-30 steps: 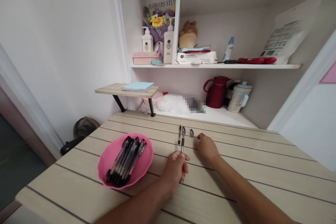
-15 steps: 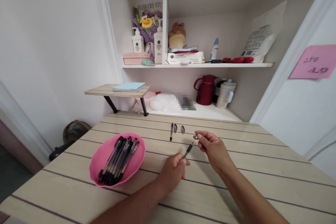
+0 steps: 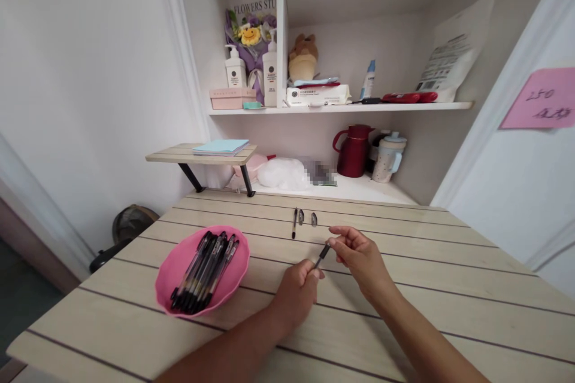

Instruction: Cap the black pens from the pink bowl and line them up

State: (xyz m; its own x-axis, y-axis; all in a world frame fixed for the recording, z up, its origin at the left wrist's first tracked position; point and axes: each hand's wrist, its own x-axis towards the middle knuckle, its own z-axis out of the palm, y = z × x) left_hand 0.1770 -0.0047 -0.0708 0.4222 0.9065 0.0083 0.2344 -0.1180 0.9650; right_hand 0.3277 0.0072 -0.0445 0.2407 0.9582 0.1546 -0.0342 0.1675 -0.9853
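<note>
- Resting on the table [image 3: 404,287], the left hand [image 3: 296,293] is curled around the lower end of a black pen [image 3: 321,256]; the fingers are closed on it.
- The pen is seen as thin and dark, tilted up and to the right, above the middle of the table between the two hands.
- The upper end of the pen is met by the right hand [image 3: 362,257], whose thumb and first fingers are pinched together at the tip; whether a small part is held there as well cannot be told.
- Just behind the hands, three small things are laid on the table: a dark pen piece [image 3: 294,223] and two small caps [image 3: 307,218] beside it, apart from each other.
- A pink bowl [image 3: 179,263] is placed on the left of the table, well apart from the hands.
- Inside the bowl a bundle of black pens [image 3: 206,272] is kept, all lying in nearly the same direction.
- On the low ledge behind the table, a dark red jug [image 3: 354,151] and a pale cup with a lid [image 3: 389,157] are stood side by side.
- On the shelf [image 3: 449,106] above, two white pump bottles [image 3: 270,75], a pink box [image 3: 231,98] and a flat white packet [image 3: 317,96] are kept.
- A pink note [image 3: 541,99] is stuck on the white door at the right.
</note>
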